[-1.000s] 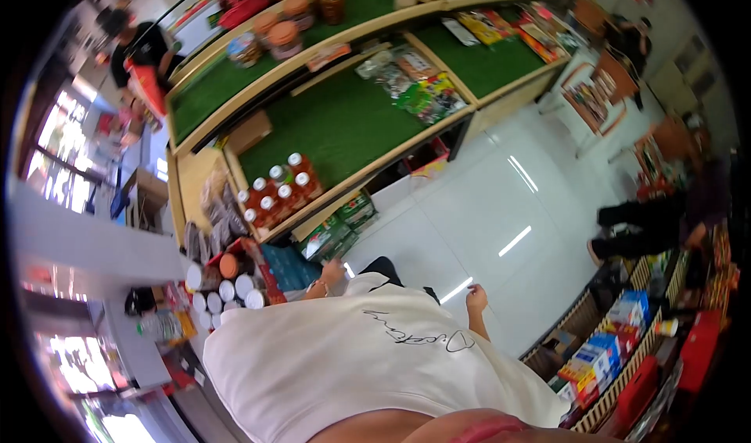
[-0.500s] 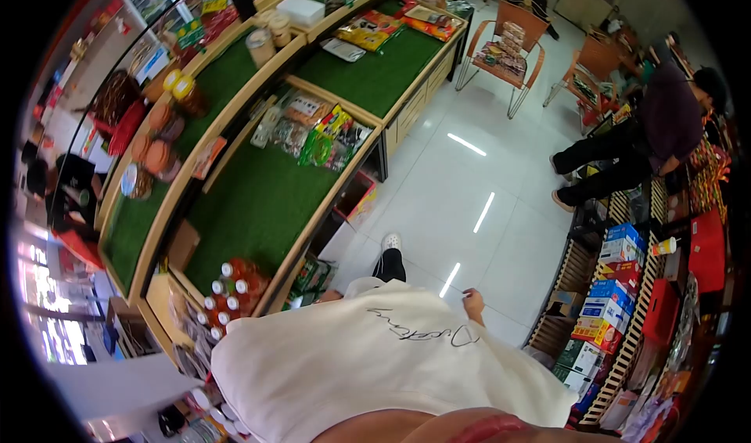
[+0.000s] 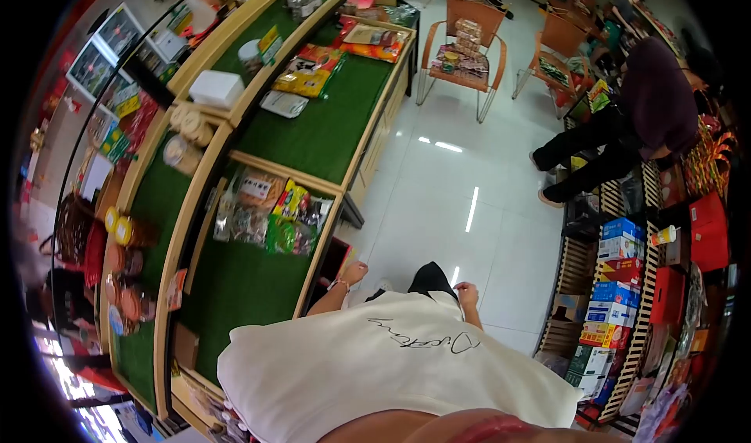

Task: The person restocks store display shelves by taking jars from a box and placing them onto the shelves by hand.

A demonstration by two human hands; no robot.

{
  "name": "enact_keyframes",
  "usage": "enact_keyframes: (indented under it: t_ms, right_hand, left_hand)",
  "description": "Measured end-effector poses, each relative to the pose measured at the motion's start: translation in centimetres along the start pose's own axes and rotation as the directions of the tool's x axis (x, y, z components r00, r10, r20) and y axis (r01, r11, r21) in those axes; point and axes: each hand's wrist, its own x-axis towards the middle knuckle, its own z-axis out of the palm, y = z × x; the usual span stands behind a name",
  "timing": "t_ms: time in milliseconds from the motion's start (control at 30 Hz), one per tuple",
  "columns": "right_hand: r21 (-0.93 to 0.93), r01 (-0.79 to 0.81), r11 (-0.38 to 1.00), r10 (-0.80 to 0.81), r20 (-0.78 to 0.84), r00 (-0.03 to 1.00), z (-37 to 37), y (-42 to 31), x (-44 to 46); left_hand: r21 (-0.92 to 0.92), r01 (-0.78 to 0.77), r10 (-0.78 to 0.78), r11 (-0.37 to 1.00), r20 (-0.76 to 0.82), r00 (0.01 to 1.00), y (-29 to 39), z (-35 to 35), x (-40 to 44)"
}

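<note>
Packets (image 3: 291, 201) are lying at ten o'clock from the nearer left hand (image 3: 355, 272). It and the right hand (image 3: 467, 292) are hanging part-curled; any pinching cannot be told.

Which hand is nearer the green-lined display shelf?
Left. The left hand is just off the display shelf's aisle-side edge; the right hand is farther out, across the body from it.

My view: left hand (image 3: 354, 274), fingers curled, near green shelf (image 3: 250, 282); right hand (image 3: 467, 293) over pale floor (image 3: 504, 247). Left of left fingers, snack packets (image 3: 292, 235); right of right fingers, stacked boxes (image 3: 612, 293).
</note>
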Motion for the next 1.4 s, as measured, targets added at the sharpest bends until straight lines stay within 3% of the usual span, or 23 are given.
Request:
enact_keyframes:
  t_ms: [67, 133, 167, 233, 267, 333, 367, 467, 533, 567, 600, 667, 733, 833, 867, 967, 1067, 1100, 1200, 1400]
  right_hand:
    - [0.183, -0.005, 0.983, 0.002, 0.02, 1.0, 0.9, 0.7, 1.6]
    - [0.196, -0.095, 0.976, 0.094, 0.016, 0.995, 2.2, 5.6, 5.3]
    - [0.201, -0.135, 0.97, 0.134, 0.016, 0.991, 1.4, 5.0, 7.2]
    - [0.038, -0.288, 0.957, 0.285, 0.063, 0.956, -1.3, 3.8, 10.1]
    - [-0.018, -0.346, 0.938, 0.346, 0.109, 0.932, -2.6, 3.6, 11.8]
    - [0.047, -0.306, 0.951, 0.3, 0.1, 0.949, -3.1, 5.4, 17.0]
    - [0.081, -0.277, 0.958, 0.269, 0.094, 0.959, -3.8, 4.6, 19.8]
    - [0.059, -0.232, 0.971, 0.227, 0.085, 0.97, -5.9, -0.8, 28.8]
    - [0.043, -0.106, 0.993, 0.103, 0.081, 0.991, -4.9, -2.3, 37.1]
    - [0.071, -0.012, 0.997, 0.007, 0.062, 0.998, -4.7, -4.1, 40.3]
    - [0.098, 0.083, 0.992, -0.088, 0.042, 0.995, -4.5, -6.6, 43.7]
    - [0.16, 0.126, 0.979, -0.14, 0.083, 0.987, -6.7, -15.2, 47.1]
    - [0.166, 0.299, 0.94, -0.31, 0.044, 0.95, -6.8, -21.4, 50.3]
    - [0.286, 0.366, 0.886, -0.412, 0.118, 0.904, -6.0, -28.8, 54.0]
    - [0.326, 0.309, 0.894, -0.378, 0.175, 0.909, -5.4, -30.6, 55.0]
    - [0.366, 0.336, 0.868, -0.437, 0.242, 0.866, -3.7, -34.1, 57.0]
    - [0.405, 0.223, 0.887, -0.368, 0.326, 0.871, -2.4, -37.8, 58.6]
    - [0.418, 0.211, 0.884, -0.38, 0.377, 0.845, -2.2, -39.0, 59.5]
    - [0.356, 0.228, 0.906, -0.376, 0.432, 0.82, -1.6, -43.8, 62.9]
    - [0.221, 0.517, 0.827, -0.556, 0.465, 0.689, 1.1, -56.1, 73.0]
  left_hand:
    - [0.034, 0.028, -0.031, 0.999, 0.081, 0.996, 0.3, 0.2, 1.9]
    - [0.139, 0.151, -0.176, 0.979, 0.191, 0.966, 1.1, -0.1, 4.2]
    - [0.17, 0.135, -0.169, 0.976, 0.205, 0.964, 1.5, -0.5, 5.8]
    - [0.227, 0.121, -0.174, 0.966, 0.23, 0.957, 2.1, -1.4, 8.2]
    - [0.294, 0.161, -0.203, 0.942, 0.117, 0.972, 4.5, -2.1, 8.3]
    - [0.179, 0.324, -0.349, 0.929, 0.128, 0.928, 8.8, -4.1, 10.4]
    - [0.189, 0.351, -0.362, 0.917, 0.027, 0.932, 10.9, -4.5, 11.2]
    - [0.157, 0.236, -0.236, 0.959, -0.024, 0.972, 12.8, -5.5, 17.9]
    - [0.007, 0.149, -0.148, 0.989, -0.051, 0.988, 13.6, -6.0, 23.0]
    - [0.018, 0.154, -0.153, 0.988, -0.05, 0.987, 15.0, -6.6, 24.8]
    - [0.027, 0.161, -0.159, 0.987, -0.05, 0.986, 16.9, -7.2, 26.8]
    - [-0.164, 0.082, -0.109, 0.983, -0.161, 0.981, 21.0, -8.1, 29.0]
    - [-0.267, 0.008, -0.057, 0.964, -0.178, 0.982, 24.1, -9.0, 31.6]
    - [-0.343, 0.002, -0.063, 0.939, -0.167, 0.984, 28.2, -10.7, 35.0]
    - [-0.354, 0.017, -0.077, 0.935, -0.156, 0.985, 29.6, -11.2, 35.9]
    - [-0.261, -0.066, 0.007, 0.963, -0.218, 0.976, 32.5, -13.1, 38.7]
    - [-0.211, -0.109, 0.052, 0.971, -0.26, 0.964, 34.7, -16.4, 42.9]
    - [-0.196, -0.044, -0.01, 0.98, -0.263, 0.965, 36.5, -18.0, 43.9]
    - [-0.165, -0.083, 0.02, 0.983, -0.353, 0.936, 38.7, -22.1, 49.3]
    - [0.001, -0.237, 0.211, 0.972, -0.462, 0.861, 45.0, -31.9, 57.9]
